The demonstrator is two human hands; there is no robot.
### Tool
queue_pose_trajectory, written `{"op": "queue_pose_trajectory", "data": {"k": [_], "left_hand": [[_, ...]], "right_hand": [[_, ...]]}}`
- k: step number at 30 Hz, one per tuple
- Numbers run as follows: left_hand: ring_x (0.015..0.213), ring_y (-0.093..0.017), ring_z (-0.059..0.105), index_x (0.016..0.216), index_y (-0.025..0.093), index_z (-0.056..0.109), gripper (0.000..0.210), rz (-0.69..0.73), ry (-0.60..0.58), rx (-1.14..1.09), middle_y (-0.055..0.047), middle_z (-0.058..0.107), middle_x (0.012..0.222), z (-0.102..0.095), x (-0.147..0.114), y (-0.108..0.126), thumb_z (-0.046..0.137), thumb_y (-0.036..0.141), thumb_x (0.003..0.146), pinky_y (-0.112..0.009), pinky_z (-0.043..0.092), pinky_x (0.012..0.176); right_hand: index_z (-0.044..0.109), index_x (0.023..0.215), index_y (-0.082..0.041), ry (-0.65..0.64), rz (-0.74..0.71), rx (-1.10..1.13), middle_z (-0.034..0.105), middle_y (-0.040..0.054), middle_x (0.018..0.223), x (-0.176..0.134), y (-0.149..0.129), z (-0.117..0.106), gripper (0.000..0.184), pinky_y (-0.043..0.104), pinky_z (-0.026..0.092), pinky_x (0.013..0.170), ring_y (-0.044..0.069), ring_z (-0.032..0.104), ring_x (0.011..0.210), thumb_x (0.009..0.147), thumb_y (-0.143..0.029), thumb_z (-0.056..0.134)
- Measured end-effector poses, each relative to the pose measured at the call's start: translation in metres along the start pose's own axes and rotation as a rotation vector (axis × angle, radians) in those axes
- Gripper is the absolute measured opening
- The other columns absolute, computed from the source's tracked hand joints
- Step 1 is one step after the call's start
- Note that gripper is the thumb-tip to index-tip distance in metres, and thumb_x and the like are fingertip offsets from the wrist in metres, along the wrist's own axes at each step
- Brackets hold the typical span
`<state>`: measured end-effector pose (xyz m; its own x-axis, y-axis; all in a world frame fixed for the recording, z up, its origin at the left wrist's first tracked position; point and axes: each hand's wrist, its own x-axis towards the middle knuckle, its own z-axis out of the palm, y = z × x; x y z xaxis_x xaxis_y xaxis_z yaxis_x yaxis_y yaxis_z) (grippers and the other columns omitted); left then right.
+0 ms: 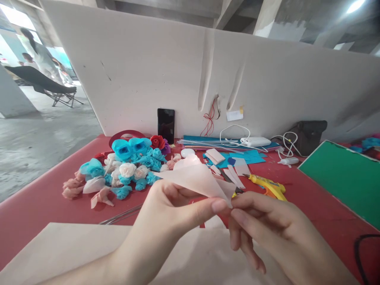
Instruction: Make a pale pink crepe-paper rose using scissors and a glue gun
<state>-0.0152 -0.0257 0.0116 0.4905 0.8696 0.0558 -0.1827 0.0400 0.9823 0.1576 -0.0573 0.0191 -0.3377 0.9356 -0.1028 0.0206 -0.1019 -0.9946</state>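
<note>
A sheet of pale pink paper [197, 178], curled into a cone-like petal shape, is held up above the table in front of me. My left hand [172, 217] grips it from the left, with the thumb pressed on its lower edge. At the paper's lower right tip, the thumb and forefinger of my right hand [273, 225] are pinched together, while the other fingers curl below. Behind the hands lies a pile of paper flowers, with blue roses [130, 148] and white roses [127, 170] among them. A yellow glue gun [268, 186] rests beyond my right hand.
A pale board [74, 245] lies on the red table [38, 206] below my hands. Thin wires [121, 214] stick out beyond it. A phone [166, 124] leans against the white partition [142, 71]. A green board [344, 182] and a dark pouch [311, 136] are at right.
</note>
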Motion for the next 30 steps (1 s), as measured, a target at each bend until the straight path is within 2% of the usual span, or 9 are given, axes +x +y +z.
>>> {"op": "queue_pose_trajectory", "data": {"k": [10,15,18,22,24,28,30], "left_hand": [[0.071,-0.014,0.062,0.067,0.020,0.069,0.024,0.031,-0.038,-0.032,0.002,0.070,0.067,-0.001,0.001,0.001,0.051,0.016,0.083,-0.020,0.044,0.065],[0.067,-0.014,0.060,0.066,0.019,0.068,0.024,0.036,-0.044,-0.048,0.001,0.068,0.065,0.002,0.003,0.000,0.051,0.016,0.083,-0.021,0.042,0.064],[0.067,-0.014,0.060,0.065,0.018,0.067,0.024,0.024,-0.048,-0.077,0.000,0.067,0.063,0.004,0.003,-0.003,0.051,0.017,0.083,-0.023,0.042,0.064],[0.065,-0.013,0.060,0.064,0.018,0.065,0.019,0.015,-0.006,-0.102,0.001,0.065,0.061,0.005,0.000,-0.006,0.055,0.018,0.081,-0.022,0.044,0.067],[0.067,-0.013,0.061,0.064,0.019,0.064,0.018,-0.011,-0.013,-0.105,0.002,0.065,0.062,0.007,-0.001,-0.005,0.057,0.019,0.080,-0.021,0.045,0.071],[0.072,-0.013,0.059,0.078,0.021,0.068,0.007,-0.047,-0.013,-0.109,0.002,0.063,0.064,0.014,-0.001,-0.003,0.062,0.024,0.078,-0.021,0.046,0.073],[0.076,-0.014,0.058,0.090,0.024,0.067,0.014,-0.057,0.001,-0.110,0.002,0.063,0.066,0.017,-0.001,-0.003,0.063,0.026,0.076,-0.021,0.046,0.074]], "right_hand": [[0.052,0.078,-0.018,-0.021,-0.001,-0.012,0.054,-0.0020,0.061,0.002,-0.002,0.002,0.023,0.012,0.036,0.040,0.002,0.042,0.041,0.085,-0.039,0.047],[0.051,0.072,-0.017,0.022,0.008,-0.010,0.052,-0.0023,0.059,0.002,-0.001,0.004,0.025,0.012,0.034,0.039,0.002,0.040,0.039,0.085,-0.038,0.047],[0.052,0.071,-0.018,0.017,0.001,-0.033,0.053,-0.0021,0.059,0.003,-0.001,0.005,0.025,0.014,0.037,0.041,0.003,0.043,0.041,0.086,-0.037,0.045],[0.058,0.077,-0.021,0.161,-0.022,-0.143,0.057,-0.0023,0.067,0.001,-0.005,0.010,0.007,0.015,0.044,0.051,0.005,0.050,0.052,0.078,-0.026,0.053],[0.062,0.082,-0.023,0.219,-0.030,-0.224,0.058,-0.0032,0.066,0.000,-0.007,0.012,0.012,0.016,0.046,0.056,0.006,0.052,0.055,0.072,-0.021,0.056],[0.067,0.083,-0.027,0.243,-0.008,-0.321,0.060,-0.0021,0.064,0.000,-0.006,0.010,0.015,0.019,0.048,0.056,0.010,0.056,0.060,0.071,-0.027,0.058],[0.067,0.090,-0.030,0.203,-0.082,-0.341,0.063,-0.0018,0.069,0.001,-0.003,0.007,0.020,0.019,0.049,0.056,0.011,0.058,0.062,0.074,-0.029,0.056]]}}
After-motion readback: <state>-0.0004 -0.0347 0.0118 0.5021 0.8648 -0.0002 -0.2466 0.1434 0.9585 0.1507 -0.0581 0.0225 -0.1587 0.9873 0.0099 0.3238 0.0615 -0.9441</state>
